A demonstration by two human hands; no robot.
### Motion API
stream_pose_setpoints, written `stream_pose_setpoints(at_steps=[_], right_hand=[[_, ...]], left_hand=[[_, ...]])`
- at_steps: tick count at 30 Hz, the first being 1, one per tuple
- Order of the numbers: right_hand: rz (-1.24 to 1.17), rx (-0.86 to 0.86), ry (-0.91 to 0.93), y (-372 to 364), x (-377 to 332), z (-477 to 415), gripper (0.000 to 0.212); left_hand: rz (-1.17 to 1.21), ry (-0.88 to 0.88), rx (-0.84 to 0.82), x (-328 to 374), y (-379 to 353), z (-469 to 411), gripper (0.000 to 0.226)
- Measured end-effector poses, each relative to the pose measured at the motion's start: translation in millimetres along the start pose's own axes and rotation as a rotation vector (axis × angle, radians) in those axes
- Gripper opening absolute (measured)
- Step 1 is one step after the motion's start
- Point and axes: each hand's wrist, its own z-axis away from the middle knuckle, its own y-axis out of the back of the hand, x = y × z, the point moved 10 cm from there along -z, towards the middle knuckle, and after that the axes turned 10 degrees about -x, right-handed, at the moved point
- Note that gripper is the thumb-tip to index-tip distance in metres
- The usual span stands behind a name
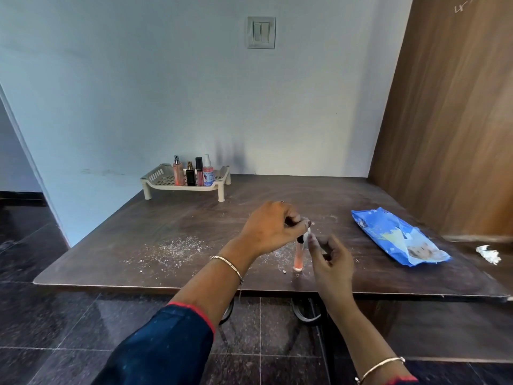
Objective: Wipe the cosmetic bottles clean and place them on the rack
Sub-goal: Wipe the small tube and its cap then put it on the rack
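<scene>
Dark-blue sleeve [166,343] w/ red cuff sits closest, on the left forearm, w/ a thin bracelet [227,263] at the wrist; the right wrist, low in the corner, wears a bangle [380,366]. Left hand [270,226] reaches over the table [111,245] & grips the dark cap end of a slim bottle [299,258], fingers curled tight round it. That bottle stands upright on the tabletop near the front edge, clear w/ pink-orange liquid, well apart from the rack [155,179]. Right hand [331,259] is just beside it, fingers curled, thumb & forefinger pinching a small white wipe [307,235] against the bottle's neck. White crumbs [177,248] lie scattered left of the bottle. The rack, cream plastic, stands at the far left corner by the wall, w/ four bottles [190,175] upright in a row on it. Blue wipes pack [397,237] lies flat to the right; a crumpled tissue [489,254] sits beyond it near the table's right edge.
</scene>
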Motion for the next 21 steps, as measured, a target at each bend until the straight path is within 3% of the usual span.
stream_pose_setpoints(at_steps=[8,14,21], right_hand=[[0.439,-0.041,-0.200,1.4,30.6,17.7,0.018],[0.311,0.033,-0.182,2.3,10.1,11.1,0.014],[0.119,0.026,-0.087,-3.8,8.2,9.9,0.026]], left_hand=[[-0.035,-0.036,0.025,6.5,0.3,-1.2,0.024],[-0.038,-0.020,0.055,6.1,-0.4,-0.4,0.012],[-0.043,-0.004,0.061,3.8,-1.1,-3.6,0.011]])
